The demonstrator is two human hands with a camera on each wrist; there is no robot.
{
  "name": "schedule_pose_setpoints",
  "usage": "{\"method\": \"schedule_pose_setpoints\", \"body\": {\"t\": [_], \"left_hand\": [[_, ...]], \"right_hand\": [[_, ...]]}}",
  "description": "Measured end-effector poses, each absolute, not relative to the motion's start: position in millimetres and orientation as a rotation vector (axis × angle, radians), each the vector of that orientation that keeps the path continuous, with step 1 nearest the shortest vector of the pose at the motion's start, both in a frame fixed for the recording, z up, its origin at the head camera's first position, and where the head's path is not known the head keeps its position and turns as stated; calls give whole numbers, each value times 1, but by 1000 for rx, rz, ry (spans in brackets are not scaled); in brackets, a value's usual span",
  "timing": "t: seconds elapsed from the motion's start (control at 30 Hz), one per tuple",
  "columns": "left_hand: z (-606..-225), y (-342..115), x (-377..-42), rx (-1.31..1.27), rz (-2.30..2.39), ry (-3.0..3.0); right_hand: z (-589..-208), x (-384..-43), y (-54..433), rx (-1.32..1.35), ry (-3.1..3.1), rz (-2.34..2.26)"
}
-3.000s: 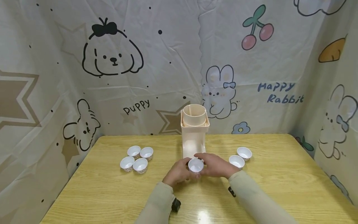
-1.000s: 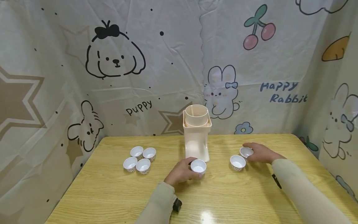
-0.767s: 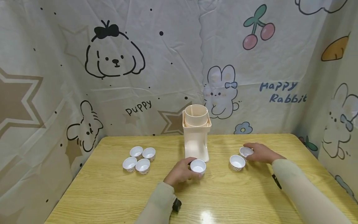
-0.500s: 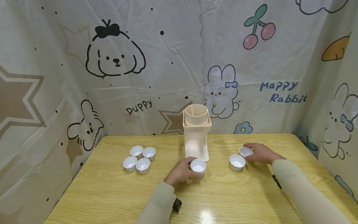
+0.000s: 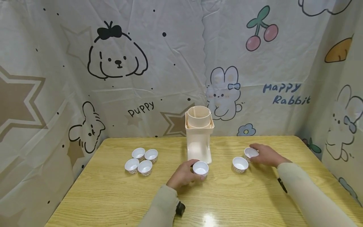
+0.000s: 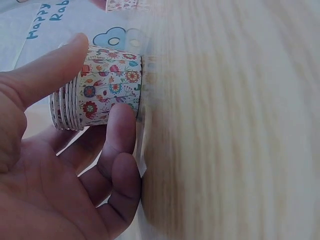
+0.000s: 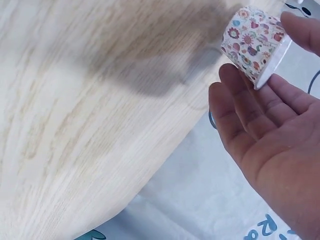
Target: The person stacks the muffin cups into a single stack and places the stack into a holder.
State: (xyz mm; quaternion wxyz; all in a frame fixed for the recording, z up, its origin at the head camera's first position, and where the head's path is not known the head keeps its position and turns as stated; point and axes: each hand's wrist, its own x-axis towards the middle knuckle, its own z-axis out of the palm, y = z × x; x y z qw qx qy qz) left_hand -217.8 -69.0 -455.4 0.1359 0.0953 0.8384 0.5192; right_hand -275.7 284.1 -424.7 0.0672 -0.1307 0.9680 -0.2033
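Floral paper baking cups with white insides are on the table. My left hand (image 5: 182,175) grips a nested stack of baking cups (image 6: 112,87) in front of the beige holder (image 5: 198,138); several rims show at the stack's mouth in the left wrist view. Over to the right, my right hand (image 5: 266,155) pinches the rear baking cup (image 7: 252,42) between thumb and fingers. In the head view that cup stands just behind another baking cup (image 5: 240,164), its right side partly hidden by the hand.
Several more baking cups (image 5: 145,167) stand close together on the left of the wooden table (image 5: 113,201). The tall beige holder, with a round tube in its top, stands mid-table near the back. A patterned cloth (image 5: 158,63) hangs behind and at both sides.
My right hand has left the stack at the centre and moved right to the rear baking cup. That cup has shifted slightly rightward since half a second ago. My left hand stays at the stack.
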Motion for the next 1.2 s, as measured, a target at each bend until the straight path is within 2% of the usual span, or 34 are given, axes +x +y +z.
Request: {"method": "schedule_pose_setpoints", "body": {"t": [0.4, 0.93, 1.2], "left_hand": [[-458, -72, -218, 283, 1529, 2413], [-456, -69, -220, 249, 1546, 2386], [-456, -68, -220, 270, 1517, 2430]], "right_hand": [[-406, -276, 269, -486, 3029, -729], [-371, -257, 213, -747, 2978, -738], [-373, -246, 186, -880, 2945, -722]]}}
